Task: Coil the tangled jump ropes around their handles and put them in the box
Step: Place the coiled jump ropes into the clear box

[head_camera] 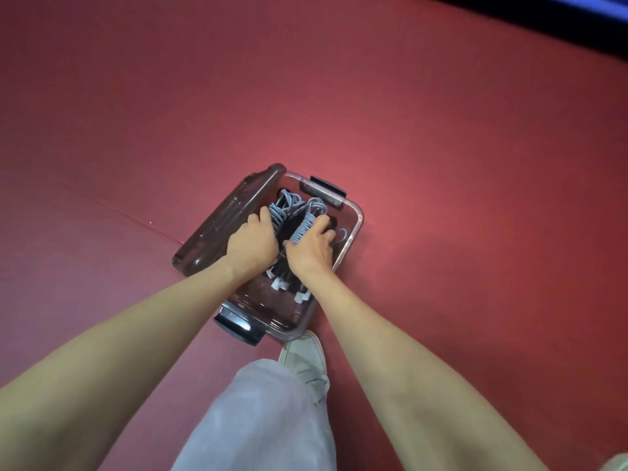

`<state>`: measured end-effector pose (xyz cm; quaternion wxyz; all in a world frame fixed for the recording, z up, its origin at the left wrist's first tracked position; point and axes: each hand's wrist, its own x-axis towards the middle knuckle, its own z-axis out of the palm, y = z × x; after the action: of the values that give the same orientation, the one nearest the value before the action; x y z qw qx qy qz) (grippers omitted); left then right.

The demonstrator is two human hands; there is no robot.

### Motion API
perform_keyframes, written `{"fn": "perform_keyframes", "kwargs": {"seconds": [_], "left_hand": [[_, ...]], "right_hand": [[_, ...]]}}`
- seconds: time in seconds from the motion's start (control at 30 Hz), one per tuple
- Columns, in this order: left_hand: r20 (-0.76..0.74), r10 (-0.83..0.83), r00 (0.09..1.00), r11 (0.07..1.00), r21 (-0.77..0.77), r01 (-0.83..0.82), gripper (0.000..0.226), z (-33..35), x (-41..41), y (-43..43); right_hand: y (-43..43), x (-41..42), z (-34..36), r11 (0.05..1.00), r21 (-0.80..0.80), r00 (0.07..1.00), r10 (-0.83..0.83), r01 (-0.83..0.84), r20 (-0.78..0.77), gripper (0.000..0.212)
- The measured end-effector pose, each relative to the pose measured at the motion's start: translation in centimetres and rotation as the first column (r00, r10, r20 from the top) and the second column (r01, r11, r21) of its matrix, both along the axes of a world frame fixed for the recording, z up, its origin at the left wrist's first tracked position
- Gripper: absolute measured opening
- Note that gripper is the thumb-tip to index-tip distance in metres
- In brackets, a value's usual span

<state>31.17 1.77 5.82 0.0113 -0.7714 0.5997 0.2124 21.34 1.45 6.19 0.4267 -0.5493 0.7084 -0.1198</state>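
Two coiled jump ropes, both down inside the box (353,229): one bundle of grey cord (283,210) just beyond the left hand (253,241), fingers curled over it and pressing it down; the other, a tight spiral of grey cord round a dark handle (306,224), clasped in the right hand (311,251), thumb on the near side of the coil. Black handles with white end caps (280,283) lying under and just behind both wrists, nearer the body. Hard to tell whether more than two ropes there. Clear box on the red floor (441,164), its dark lid (221,226) propped off against the wall outside the left hand, black latches at the far and near ends. Shoe (304,355) and pale trouser leg just behind the box. No loose rope anywhere on the floor in view. Likely near the end: coiling done, ropes being settled in; letting go left, perhaps the lid too.
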Motion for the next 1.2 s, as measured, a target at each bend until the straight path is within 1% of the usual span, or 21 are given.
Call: {"fn": "perform_keyframes", "kwargs": {"seconds": [0.07, 0.13, 0.2, 0.27, 0.3, 0.33, 0.4, 0.43, 0.5, 0.57, 0.67, 0.77, 0.83, 0.9, 0.97, 1.03, 1.1, 1.13, 1.17, 1.2], "left_hand": [[0.004, -0.005, 1.000, 1.000, 0.007, 0.005, 0.064, -0.5, -0.2, 0.1], [0.066, -0.043, 0.997, 0.999, -0.011, 0.043, 0.068, -1.0, -0.3, 0.5], [0.137, -0.104, 0.985, 0.993, -0.046, 0.111, 0.069, -1.3, -0.5, 0.9], [0.160, -0.138, 0.977, 0.985, -0.083, 0.152, 0.072, -1.6, -0.4, 1.2], [0.143, -0.137, 0.980, 0.982, -0.109, 0.154, 0.071, -1.8, -0.2, 1.4], [0.089, -0.121, 0.989, 0.982, -0.134, 0.133, 0.070, -1.9, -0.1, 1.5], [-0.056, -0.072, 0.996, 0.988, -0.142, 0.064, 0.066, -2.2, 0.0, 1.6], [-0.100, -0.057, 0.993, 0.991, -0.129, 0.044, 0.065, -2.4, 0.0, 1.6], [-0.144, -0.019, 0.989, 0.996, -0.089, 0.006, 0.062, -2.4, 0.0, 1.4], [-0.151, 0.023, 0.988, 0.998, -0.048, -0.031, 0.061, -2.2, 0.0, 0.9], [-0.170, 0.072, 0.983, 0.997, 0.027, -0.068, 0.063, -1.9, -0.1, 0.7], [-0.168, 0.043, 0.985, 0.998, 0.049, -0.035, 0.065, -2.3, -0.3, 0.9], [-0.126, 0.029, 0.992, 0.997, 0.074, -0.019, 0.066, -2.2, -0.5, 0.8], [-0.042, 0.006, 0.999, 0.997, 0.078, -0.003, 0.067, -1.8, -1.0, 0.8], [0.016, -0.031, 0.999, 0.999, 0.017, 0.031, 0.066, -1.2, -1.3, 0.9], [-0.039, -0.051, 0.998, 0.985, -0.164, 0.044, 0.058, -0.6, -1.0, 1.2], [-0.131, -0.039, 0.991, 0.920, -0.393, -0.015, 0.046, 0.0, -0.1, 1.5], [-0.174, -0.003, 0.985, 0.883, -0.462, -0.079, 0.042, 0.2, 0.6, 1.7], [-0.211, 0.055, 0.976, 0.855, -0.495, -0.155, 0.042, 0.4, 1.3, 1.8], [-0.235, 0.127, 0.964, 0.840, -0.491, -0.230, 0.044, 0.5, 2.0, 1.8]], "right_hand": [[0.1, 0.3, -0.5, 0.999, -0.028, 0.999, 0.041, -0.042, -0.025, 0.060], [0.4, 0.4, -0.7, 0.990, -0.043, 0.988, 0.129, -0.133, -0.083, 0.062], [0.4, 0.2, -0.9, 0.975, -0.054, 0.966, 0.204, -0.215, -0.157, 0.069], [0.4, -0.2, -0.9, 0.964, -0.056, 0.946, 0.243, -0.260, -0.215, 0.079], [0.3, -0.3, -0.9, 0.956, -0.057, 0.930, 0.265, -0.288, -0.254, 0.080], [0.2, -0.4, -0.9, 0.942, -0.066, 0.903, 0.293, -0.329, -0.315, 0.077], [-0.3, -1.1, -0.6, 0.890, -0.094, 0.811, 0.358, -0.447, -0.462, 0.072], [-0.8, -1.6, -0.5, 0.857, -0.083, 0.762, 0.403, -0.508, -0.507, 0.073], [-1.9, -2.9, -0.2, 0.802, 0.006, 0.688, 0.517, -0.598, -0.509, 0.078], [-2.4, -4.0, -0.2, 0.760, 0.077, 0.633, 0.588, -0.645, -0.504, 0.079], [-2.6, -5.0, -0.9, 0.713, 0.078, 0.564, 0.613, -0.697, -0.554, 0.077], [-3.2, -5.6, -1.4, 0.671, 0.127, 0.495, 0.648, -0.730, -0.579, 0.079], [-3.8, -5.7, -1.5, 0.647, 0.186, 0.457, 0.685, -0.740, -0.567, 0.080], [-4.2, -5.6, -1.2, 0.639, 0.209, 0.457, 0.706, -0.740, -0.542, 0.082], [-4.2, -5.7, -1.0, 0.644, 0.171, 0.496, 0.708, -0.745, -0.503, 0.081], [-4.4, -6.4, -1.0, 0.684, 0.060, 0.599, 0.675, -0.727, -0.431, 0.077], [-4.9, -7.0, -0.7, 0.732, -0.085, 0.715, 0.623, -0.676, -0.318, 0.067], [-5.3, -7.1, -0.5, 0.747, -0.153, 0.755, 0.600, -0.647, -0.263, 0.062], [-5.7, -7.0, -0.2, 0.755, -0.220, 0.785, 0.578, -0.618, -0.222, 0.057], [-6.1, -6.7, 0.1, 0.757, -0.277, 0.806, 0.559, -0.592, -0.196, 0.053]]}}
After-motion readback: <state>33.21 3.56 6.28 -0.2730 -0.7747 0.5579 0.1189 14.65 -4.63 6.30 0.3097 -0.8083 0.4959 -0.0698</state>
